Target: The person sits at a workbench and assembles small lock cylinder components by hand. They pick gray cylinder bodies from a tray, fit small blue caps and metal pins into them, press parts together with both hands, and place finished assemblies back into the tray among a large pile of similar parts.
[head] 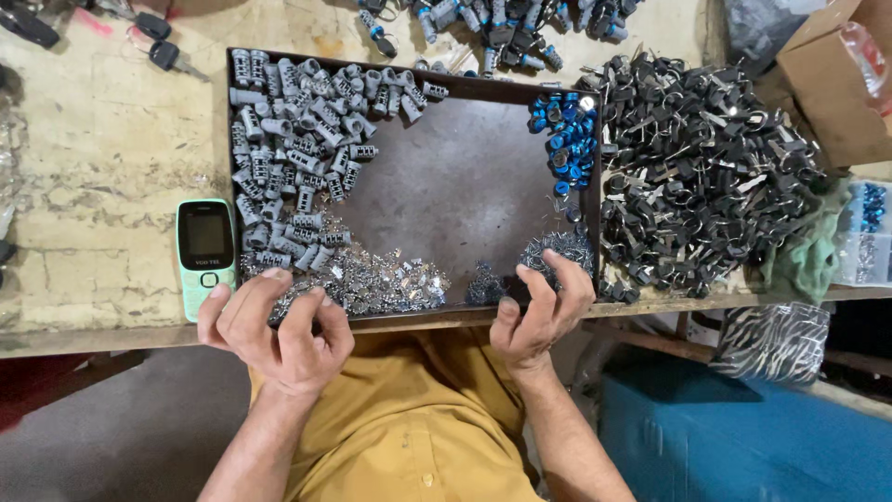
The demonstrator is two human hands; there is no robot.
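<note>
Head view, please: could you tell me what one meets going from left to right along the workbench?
Green mobile phone → grey metal cylinders → bare floor of the dark tray → blue caps → pile of black-headed keys → green cloth → cardboard box.

one phone (205,253), one tray (465,186), two hands (279,325)

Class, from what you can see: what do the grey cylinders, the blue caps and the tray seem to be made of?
Grey cylinders: probably cast metal, dull matt grey with ridged sides. Blue caps: likely anodised metal or glossy plastic; they glint, so it stays open. Tray: apparently sheet metal, dark brown, worn and matt with thin upright rims.
</note>
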